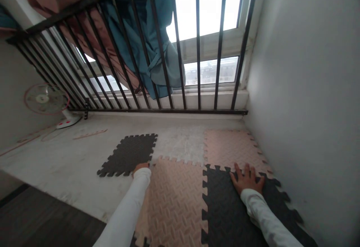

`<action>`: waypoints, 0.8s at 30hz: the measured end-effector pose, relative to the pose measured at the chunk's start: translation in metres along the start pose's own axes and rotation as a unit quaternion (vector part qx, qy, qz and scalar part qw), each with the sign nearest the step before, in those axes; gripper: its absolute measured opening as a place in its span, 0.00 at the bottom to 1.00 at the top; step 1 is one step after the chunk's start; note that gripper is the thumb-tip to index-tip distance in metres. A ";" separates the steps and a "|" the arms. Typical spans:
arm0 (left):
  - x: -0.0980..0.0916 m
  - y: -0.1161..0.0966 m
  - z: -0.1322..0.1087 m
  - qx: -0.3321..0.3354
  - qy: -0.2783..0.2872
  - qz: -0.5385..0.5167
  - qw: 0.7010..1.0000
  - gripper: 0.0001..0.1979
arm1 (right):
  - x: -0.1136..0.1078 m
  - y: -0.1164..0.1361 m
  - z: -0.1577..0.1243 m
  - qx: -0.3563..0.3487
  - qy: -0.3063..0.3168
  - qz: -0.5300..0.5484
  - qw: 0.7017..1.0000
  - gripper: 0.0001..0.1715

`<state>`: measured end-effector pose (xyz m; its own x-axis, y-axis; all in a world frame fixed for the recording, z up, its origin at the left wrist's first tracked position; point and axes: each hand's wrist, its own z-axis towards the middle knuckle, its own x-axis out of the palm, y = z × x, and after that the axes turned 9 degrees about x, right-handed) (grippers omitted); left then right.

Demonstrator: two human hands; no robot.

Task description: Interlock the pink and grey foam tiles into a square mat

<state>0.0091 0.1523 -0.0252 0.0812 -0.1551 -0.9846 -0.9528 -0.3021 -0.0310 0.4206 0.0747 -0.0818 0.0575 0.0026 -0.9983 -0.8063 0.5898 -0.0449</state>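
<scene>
My right hand [248, 179] lies flat with fingers spread on a dark interlocking foam tile [225, 209]. Its fingertips reach the toothed seam with a beige foam tile [229, 147] behind. My left hand [141, 167] is at the far left corner of another beige tile [177, 202]. Just beyond it lies a separate dark tile [129, 155], with its toothed edge close to that hand. The left fingers are mostly hidden behind the hand and white sleeve, so their grip does not show. The front beige tile and the dark tile under my right hand meet along a toothed seam.
Pale floor [67, 172] extends left, ending at a darker lower floor [47, 220]. Black railings [198, 70] stand before a window with a blue-green curtain [160, 51]. A white wall [312, 100] borders the right. A pink-rimmed fan [42, 98] and thin edge strips [90, 134] sit left.
</scene>
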 end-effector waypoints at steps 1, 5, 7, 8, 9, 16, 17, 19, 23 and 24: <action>0.003 0.001 -0.001 0.003 0.010 0.006 1.000 0.14 | -0.001 0.000 0.000 0.001 0.002 -0.002 1.000 0.33; 0.013 0.009 -0.010 0.027 0.032 0.034 0.999 0.13 | -0.004 0.001 -0.002 0.000 0.009 -0.011 1.000 0.33; 0.013 0.014 -0.013 0.036 0.031 0.042 0.998 0.15 | -0.004 0.001 -0.003 0.000 0.004 -0.013 1.000 0.32; 0.013 0.016 -0.013 0.039 0.028 0.044 0.998 0.16 | -0.004 0.001 -0.003 0.001 0.004 -0.013 1.000 0.32; 0.013 0.018 -0.013 0.041 0.024 0.045 0.998 0.17 | -0.004 0.001 -0.003 0.002 0.005 -0.014 1.000 0.32; 0.026 0.021 -0.007 0.007 -0.033 0.058 0.998 0.18 | -0.001 0.002 -0.002 0.005 -0.003 -0.006 1.000 0.32; 0.028 0.021 -0.005 0.010 -0.038 0.055 0.998 0.19 | -0.002 0.002 -0.002 0.006 -0.004 -0.002 1.000 0.32; 0.027 0.020 -0.003 0.015 -0.036 0.038 0.999 0.22 | -0.004 0.003 -0.003 0.006 -0.004 0.005 1.000 0.32; -0.002 0.003 0.000 0.009 -0.046 -0.032 0.998 0.27 | -0.010 0.004 -0.007 0.010 -0.011 -0.002 1.000 0.31; -0.013 -0.006 0.001 0.018 -0.057 -0.053 0.997 0.27 | -0.011 0.004 -0.007 0.012 -0.011 -0.006 1.000 0.31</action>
<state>0.0136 0.1570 -0.0126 0.1503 -0.0157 -0.9885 -0.9507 -0.2768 -0.1402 0.4124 0.0712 -0.0715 0.0796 0.0129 -0.9967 -0.7907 0.6097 -0.0553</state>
